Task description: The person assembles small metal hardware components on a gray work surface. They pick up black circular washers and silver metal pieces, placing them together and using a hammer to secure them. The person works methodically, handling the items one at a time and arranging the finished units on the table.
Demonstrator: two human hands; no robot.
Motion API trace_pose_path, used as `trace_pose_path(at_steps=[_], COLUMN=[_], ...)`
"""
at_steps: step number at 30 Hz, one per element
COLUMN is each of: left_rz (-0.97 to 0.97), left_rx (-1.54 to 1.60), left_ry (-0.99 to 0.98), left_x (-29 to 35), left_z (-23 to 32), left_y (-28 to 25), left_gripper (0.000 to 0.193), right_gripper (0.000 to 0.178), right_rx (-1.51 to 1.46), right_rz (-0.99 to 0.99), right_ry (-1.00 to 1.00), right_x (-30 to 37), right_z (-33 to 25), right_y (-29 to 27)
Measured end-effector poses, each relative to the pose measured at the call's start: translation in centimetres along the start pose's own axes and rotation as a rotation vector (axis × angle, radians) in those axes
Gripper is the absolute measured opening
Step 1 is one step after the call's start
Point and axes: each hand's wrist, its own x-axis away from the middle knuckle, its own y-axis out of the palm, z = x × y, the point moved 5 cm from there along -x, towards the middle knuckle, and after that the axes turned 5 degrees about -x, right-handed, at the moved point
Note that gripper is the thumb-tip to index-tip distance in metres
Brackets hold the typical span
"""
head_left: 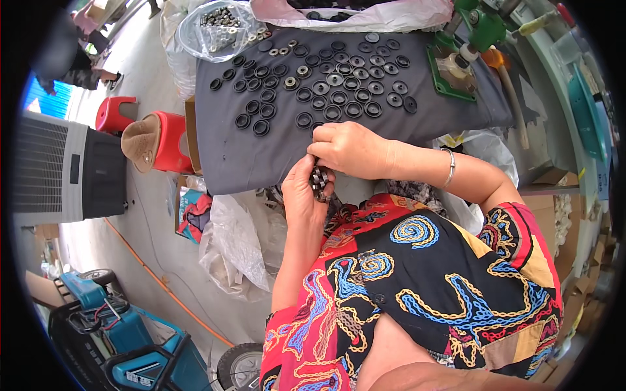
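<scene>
My left hand [301,189] is cupped at the table's near edge, closed around a cluster of small shiny dark metal pieces [319,181]. Right above it, my right hand [349,148] is closed in a pinch, its fingertips touching or nearly touching the left fingers. What the pinch holds, if anything, is hidden. Beyond my hands, many black round rings and discs [339,98] lie spread over the grey cloth-covered table [222,156]. A few carry a pale metal ring, such as the disc [291,83] left of the middle.
A plastic-lined bowl [189,32] with small metal pieces stands at the far left, near a white bag [391,21] of black parts. A green hand press [450,72] and an orange-headed hammer [499,60] are at the right. Red stools [173,140] stand left of the table.
</scene>
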Motion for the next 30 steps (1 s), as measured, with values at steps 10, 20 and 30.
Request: trace_pose_path(at_steps=[10, 20, 30], left_rz=[0.048, 0.010, -0.015], left_rx=[-0.053, 0.015, 0.387], left_ry=[0.024, -0.039, -0.081], left_x=[0.0, -0.2, -0.1], left_z=[0.1, 0.7, 1.6], left_y=[0.2, 0.4, -1.0], left_gripper=[0.021, 0.026, 0.023], right_gripper=[0.023, 0.016, 0.021], right_rx=[-0.071, 0.077, 0.192], right_rz=[0.153, 0.173, -0.014], right_ry=[0.089, 0.108, 0.427], right_x=[1.0, -0.8, -2.9], right_z=[-0.7, 2.8, 11.5], right_y=[-0.4, -2.5, -3.1])
